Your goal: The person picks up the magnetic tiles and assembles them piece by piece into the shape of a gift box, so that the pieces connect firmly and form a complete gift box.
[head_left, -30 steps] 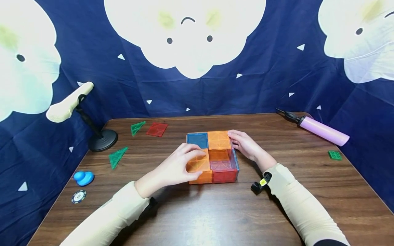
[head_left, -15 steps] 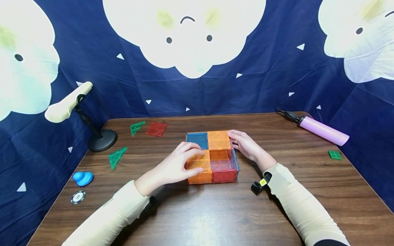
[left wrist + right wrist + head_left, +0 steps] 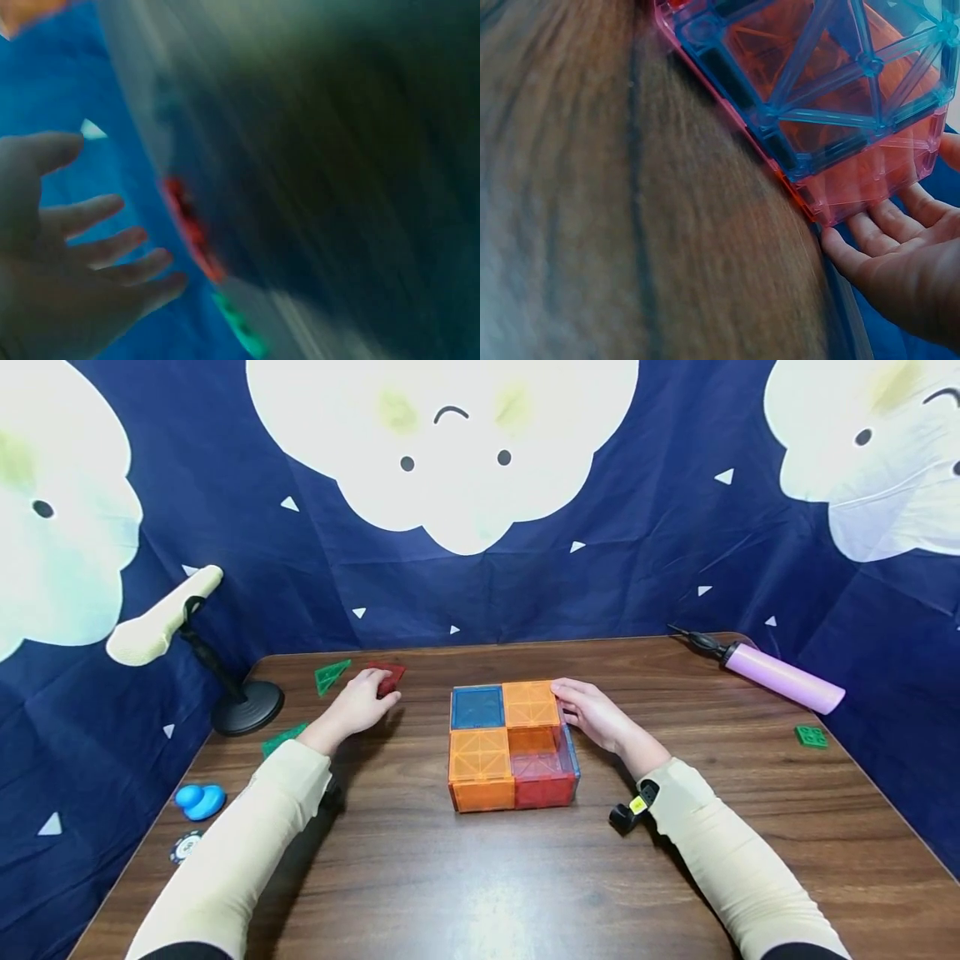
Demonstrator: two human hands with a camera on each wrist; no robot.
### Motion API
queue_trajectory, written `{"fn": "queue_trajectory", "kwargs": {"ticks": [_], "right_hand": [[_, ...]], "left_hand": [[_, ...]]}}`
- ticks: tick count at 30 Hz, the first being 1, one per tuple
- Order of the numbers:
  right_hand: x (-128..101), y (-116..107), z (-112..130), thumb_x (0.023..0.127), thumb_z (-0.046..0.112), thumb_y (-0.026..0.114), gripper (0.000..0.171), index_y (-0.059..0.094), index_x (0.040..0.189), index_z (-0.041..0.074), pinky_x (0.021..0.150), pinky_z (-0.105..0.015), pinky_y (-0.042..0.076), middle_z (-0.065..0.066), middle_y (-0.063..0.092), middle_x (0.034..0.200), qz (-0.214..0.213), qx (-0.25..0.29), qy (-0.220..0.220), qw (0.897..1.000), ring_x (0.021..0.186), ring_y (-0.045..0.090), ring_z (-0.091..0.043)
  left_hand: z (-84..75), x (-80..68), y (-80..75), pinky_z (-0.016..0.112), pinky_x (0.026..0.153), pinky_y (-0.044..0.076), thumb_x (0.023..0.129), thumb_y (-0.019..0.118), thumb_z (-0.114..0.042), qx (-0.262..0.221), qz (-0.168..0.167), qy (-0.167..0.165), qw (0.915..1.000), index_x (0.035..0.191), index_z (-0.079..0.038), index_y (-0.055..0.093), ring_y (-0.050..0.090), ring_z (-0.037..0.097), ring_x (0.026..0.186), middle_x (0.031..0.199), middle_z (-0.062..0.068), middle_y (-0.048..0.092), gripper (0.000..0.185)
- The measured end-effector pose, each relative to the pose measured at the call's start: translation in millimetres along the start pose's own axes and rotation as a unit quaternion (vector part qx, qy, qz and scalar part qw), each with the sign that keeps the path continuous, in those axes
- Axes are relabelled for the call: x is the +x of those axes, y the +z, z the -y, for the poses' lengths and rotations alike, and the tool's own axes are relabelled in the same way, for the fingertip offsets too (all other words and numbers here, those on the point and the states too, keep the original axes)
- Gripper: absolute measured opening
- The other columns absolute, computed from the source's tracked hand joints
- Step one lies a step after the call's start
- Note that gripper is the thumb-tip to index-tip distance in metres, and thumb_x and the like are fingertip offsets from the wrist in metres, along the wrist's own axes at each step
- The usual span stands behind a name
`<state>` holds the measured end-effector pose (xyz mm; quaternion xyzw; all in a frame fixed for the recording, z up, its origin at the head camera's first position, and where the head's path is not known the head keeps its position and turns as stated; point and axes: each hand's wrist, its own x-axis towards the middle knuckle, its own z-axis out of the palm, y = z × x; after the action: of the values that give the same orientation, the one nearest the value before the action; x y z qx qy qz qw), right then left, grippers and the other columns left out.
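A low box of magnetic tiles (image 3: 512,745) sits mid-table, with a blue top tile (image 3: 477,707), two orange top tiles and a red front wall (image 3: 545,790). My right hand (image 3: 581,710) rests with straight fingers against its far right side. The right wrist view shows the fingers (image 3: 877,225) touching the pink tile (image 3: 870,180) beside the blue wall tile (image 3: 817,75). My left hand (image 3: 375,687) reaches to the back left, fingers spread over a flat red square tile (image 3: 395,672). The blurred left wrist view shows the open left hand (image 3: 112,240) near that red tile (image 3: 191,229).
A green triangle tile (image 3: 331,675) lies beside the red square; another (image 3: 283,739) is partly under my left arm. A padded stand on a black base (image 3: 247,706), a blue duck (image 3: 198,800) and a chip (image 3: 180,846) sit left. A pink pump (image 3: 780,677) and a green brick (image 3: 811,736) sit right.
My left hand let go of the front-left orange tile on the box and moved left and back to the red square tile. The right hand stayed at the box.
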<state>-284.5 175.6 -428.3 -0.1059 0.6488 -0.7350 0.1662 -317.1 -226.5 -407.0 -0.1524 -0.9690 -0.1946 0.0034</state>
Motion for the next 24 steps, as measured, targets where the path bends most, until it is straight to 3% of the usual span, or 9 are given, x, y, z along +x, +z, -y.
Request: {"fn": "queue_trajectory", "kwargs": {"ticks": [3, 6, 14, 18, 24], "right_hand": [[0.6, 0.1, -1.2, 0.108, 0.018, 0.048, 0.017, 0.059, 0.116, 0.007, 0.085, -0.026, 0.052, 0.002, 0.067, 0.102, 0.004, -0.001, -0.003, 1.0, 0.096, 0.064, -0.011], [0.6, -0.1, -1.6, 0.108, 0.017, 0.048, 0.016, 0.06, 0.115, 0.008, 0.085, -0.026, 0.052, 0.002, 0.067, 0.102, 0.006, 0.003, -0.006, 1.0, 0.096, 0.064, -0.011], [-0.8, -0.1, -0.7, 0.108, 0.016, 0.047, 0.014, 0.06, 0.111, 0.01, 0.084, -0.027, 0.052, 0.002, 0.068, 0.101, 0.002, 0.009, -0.003, 1.0, 0.095, 0.065, -0.011], [-0.5, -0.2, -0.9, 0.108, 0.016, 0.047, 0.014, 0.059, 0.113, 0.01, 0.084, -0.027, 0.052, 0.003, 0.068, 0.101, 0.003, 0.009, -0.002, 1.0, 0.095, 0.065, -0.01], [-1.4, 0.0, -0.2, 0.108, 0.016, 0.047, 0.015, 0.06, 0.113, 0.01, 0.083, -0.027, 0.052, 0.003, 0.068, 0.101, 0.002, 0.009, -0.001, 1.0, 0.094, 0.065, -0.011]], "left_hand": [[12.9, 4.3, 1.5, 0.059, 0.115, 0.029, 0.103, 0.056, -0.028, 0.044, 0.062, -0.02, 0.9969, 0.148, 0.016, 0.037, 0.031, 0.053, 0.141, 0.153, 0.039, 0.032, 0.066], [14.0, 3.8, 2.2, 0.06, 0.116, 0.026, 0.102, 0.057, -0.032, 0.066, 0.097, -0.022, 0.9928, 0.148, 0.017, 0.035, 0.027, 0.054, 0.143, 0.153, 0.04, 0.03, 0.07], [-3.4, -18.9, 6.5, 0.061, 0.104, 0.04, 0.099, 0.065, -0.03, 0.068, 0.095, 0.014, 0.9931, 0.135, 0.012, 0.047, 0.045, 0.055, 0.127, 0.143, 0.039, 0.04, 0.058], [-15.9, -34.0, 9.6, 0.061, 0.102, 0.042, 0.097, 0.068, -0.028, 0.082, 0.093, 0.029, 0.9919, 0.131, 0.009, 0.048, 0.047, 0.054, 0.124, 0.138, 0.037, 0.042, 0.053], [-31.1, -49.3, 10.5, 0.06, 0.098, 0.045, 0.096, 0.07, -0.029, 0.095, 0.118, 0.036, 0.9878, 0.127, 0.005, 0.048, 0.048, 0.053, 0.121, 0.133, 0.034, 0.044, 0.051]]}}
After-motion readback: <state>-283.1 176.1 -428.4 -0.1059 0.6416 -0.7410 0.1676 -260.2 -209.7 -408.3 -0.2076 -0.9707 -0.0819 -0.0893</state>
